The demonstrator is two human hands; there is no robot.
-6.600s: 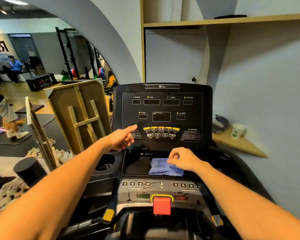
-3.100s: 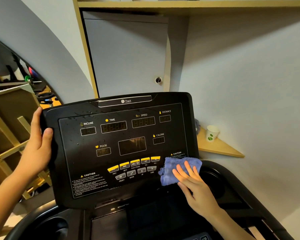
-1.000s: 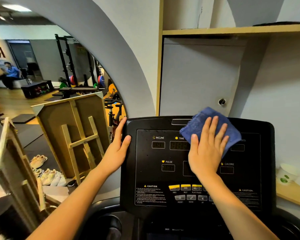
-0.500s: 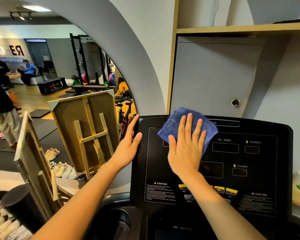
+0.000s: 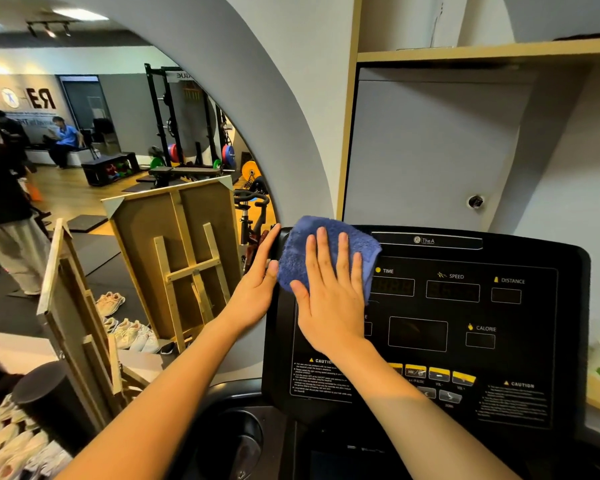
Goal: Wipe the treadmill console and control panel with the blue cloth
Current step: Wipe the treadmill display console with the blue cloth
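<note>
The right hand (image 5: pixel 329 299) is pressing the blue cloth (image 5: pixel 326 251) flat against the treadmill console (image 5: pixel 499 341) at the panel's eleven o'clock corner, fingers straight and spread over the fabric, not curled round it. The cloth is covering the top left display and lapping over the upper edge, with the TIME readout (image 5: pixel 392 285) lying just at its three o'clock side. The left hand (image 5: pixel 258 289) is bracing the console's nine o'clock edge, palm against the side and fingers extended up along it, thumb resting on the front face. To do this pass well, the palm should be keeping even pressure so the whole cloth is dragging, not only the part under the fingertips, and the strokes should be overlapping as they are working from the twelve o'clock edge toward six o'clock. The left hand's brace is worth holding, since the upright panel would likely be rocking under a firm wipe. Around the yellow buttons (image 5: pixel 437 374) near five o'clock of the right hand, lighter pressure seems wise, as a hard press might be triggering a key. The lower control panel is mostly out of view and appears not yet reached.
</note>
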